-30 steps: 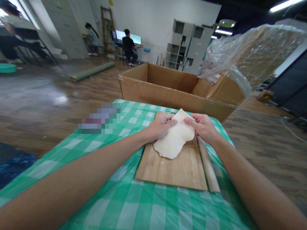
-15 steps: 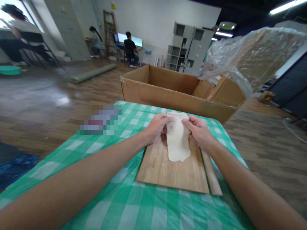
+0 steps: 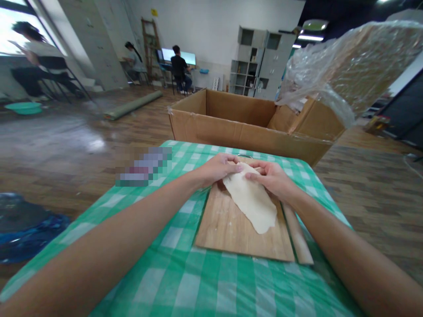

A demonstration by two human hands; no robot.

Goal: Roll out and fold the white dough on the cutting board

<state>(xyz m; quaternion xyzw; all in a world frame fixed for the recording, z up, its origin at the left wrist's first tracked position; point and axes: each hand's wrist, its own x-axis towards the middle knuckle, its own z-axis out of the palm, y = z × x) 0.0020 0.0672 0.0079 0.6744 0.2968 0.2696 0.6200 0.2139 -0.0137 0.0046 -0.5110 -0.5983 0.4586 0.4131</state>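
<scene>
A flat, cream-coloured sheet of dough (image 3: pixel 253 198) hangs from both hands over a wooden board (image 3: pixel 228 229), its lower end slanting to the right. My left hand (image 3: pixel 222 169) pinches the upper left edge, thumb on top. At the upper right edge, my right hand (image 3: pixel 272 178) is closed on the sheet with its thumb over the front. Whether the low end of the dough touches the board I cannot tell. Along the board's right side lies a wooden rolling pin (image 3: pixel 299 237), partly hidden behind my right forearm.
A green-and-white checked cloth (image 3: pixel 158 277) covers the table. Beyond its far edge stands a large open cardboard box (image 3: pixel 244 132) with clear plastic wrap (image 3: pixel 330 75). A pixelated patch hides something at the table's left edge. Several people sit in the background, one at monitors (image 3: pixel 188 58).
The dough sheet has turned from hanging straight to slanting, its lower end swinging right. My hands have come closer together at its top. The view has shifted slightly.
</scene>
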